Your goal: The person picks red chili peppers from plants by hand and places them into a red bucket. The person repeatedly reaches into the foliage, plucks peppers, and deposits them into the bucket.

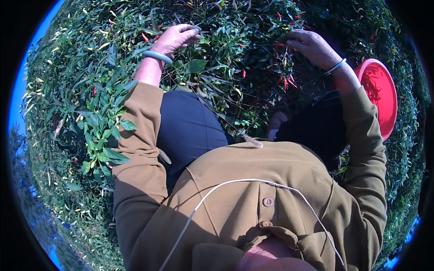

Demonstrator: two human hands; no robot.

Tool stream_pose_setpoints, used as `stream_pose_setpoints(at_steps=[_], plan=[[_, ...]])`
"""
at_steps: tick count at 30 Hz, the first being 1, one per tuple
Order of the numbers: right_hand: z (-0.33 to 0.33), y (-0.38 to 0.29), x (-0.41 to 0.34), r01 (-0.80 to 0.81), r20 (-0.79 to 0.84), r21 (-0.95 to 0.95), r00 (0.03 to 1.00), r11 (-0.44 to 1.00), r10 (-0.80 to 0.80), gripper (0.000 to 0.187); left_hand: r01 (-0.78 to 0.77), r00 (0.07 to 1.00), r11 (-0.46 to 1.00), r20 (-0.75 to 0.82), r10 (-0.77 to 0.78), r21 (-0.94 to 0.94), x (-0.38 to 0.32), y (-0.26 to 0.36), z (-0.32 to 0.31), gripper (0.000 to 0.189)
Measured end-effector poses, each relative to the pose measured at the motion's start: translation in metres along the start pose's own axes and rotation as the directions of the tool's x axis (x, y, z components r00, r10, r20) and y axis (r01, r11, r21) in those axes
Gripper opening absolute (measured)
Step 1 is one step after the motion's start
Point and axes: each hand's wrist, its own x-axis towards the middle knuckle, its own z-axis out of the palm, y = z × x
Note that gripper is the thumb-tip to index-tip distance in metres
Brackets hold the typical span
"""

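Pepper plants (196,66) with green leaves fill the ground before me. My left hand (178,38), with a pale bangle at its wrist, reaches into the foliage; thumb and fingers are close together, and whether they pinch anything is unclear. Just below its wrist side hangs a red chilli (145,37). My right hand (310,47) has its fingertips closed at a thin pepper stem (285,56). One red chilli (279,45) points out beside those fingertips. Lower on the same plant hang several red chillies (287,83).
A red plastic basin (386,110) stands tilted beside my right forearm, dark leafy shadow on its inner side. My bent knee (190,125) presses among the plants. Pale unripe peppers (104,45) dot the bushes on the left. A white cord (251,180) loops across my brown shirt.
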Motion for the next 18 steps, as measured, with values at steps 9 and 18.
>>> stream_pose_setpoints(at_steps=[9, 18], plan=[[0.184, 0.022, 0.108, -0.434, -0.036, -0.281, 0.896, 0.856, 0.442, 0.018, -0.030, 0.994, 0.972, -0.106, 0.005, -0.234, -0.014, -0.017, -0.008, 0.025], [0.216, 0.037, 0.136, -0.500, 0.137, -0.285, 0.823, 0.818, 0.551, 0.025, -0.261, 0.838, 0.854, -0.544, -0.030, -0.449, -0.026, -0.042, -0.038, 0.021]])
